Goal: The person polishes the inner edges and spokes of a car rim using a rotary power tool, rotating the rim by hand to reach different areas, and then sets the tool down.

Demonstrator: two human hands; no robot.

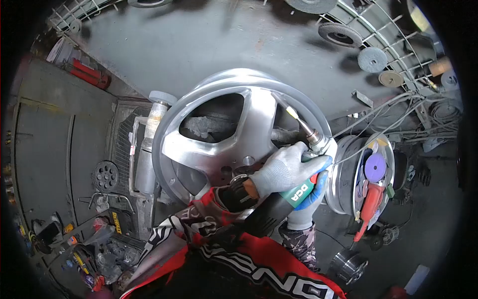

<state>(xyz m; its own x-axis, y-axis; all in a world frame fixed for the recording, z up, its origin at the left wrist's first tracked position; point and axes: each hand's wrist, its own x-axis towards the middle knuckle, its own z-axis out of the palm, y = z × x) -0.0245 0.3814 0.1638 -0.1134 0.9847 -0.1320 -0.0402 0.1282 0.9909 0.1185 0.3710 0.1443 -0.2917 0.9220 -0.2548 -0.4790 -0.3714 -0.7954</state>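
Observation:
A silver alloy wheel rim (261,112) with broad spokes stands in front of me, its face towards me. My left hand (291,167), in a grey glove with a watch at the wrist, is closed over the front of a green and black die grinder (300,194) marked DCA. My right hand (309,202), in a grey and blue glove, wraps the grinder's body from the right side. The tool's slim shaft (298,119) points up and left, its tip close to the inner edge of the rim beside the upper spoke. Whether the tip touches the metal I cannot tell.
Right of the wheel, another rim (343,174) holds abrasive discs, a purple disc (375,167) and a red power tool (370,209). Discs (372,60) hang on a wire rack above. A metal cylinder (146,164) stands left. Cables (383,117) cross at right; bagged clutter (107,259) lies lower left.

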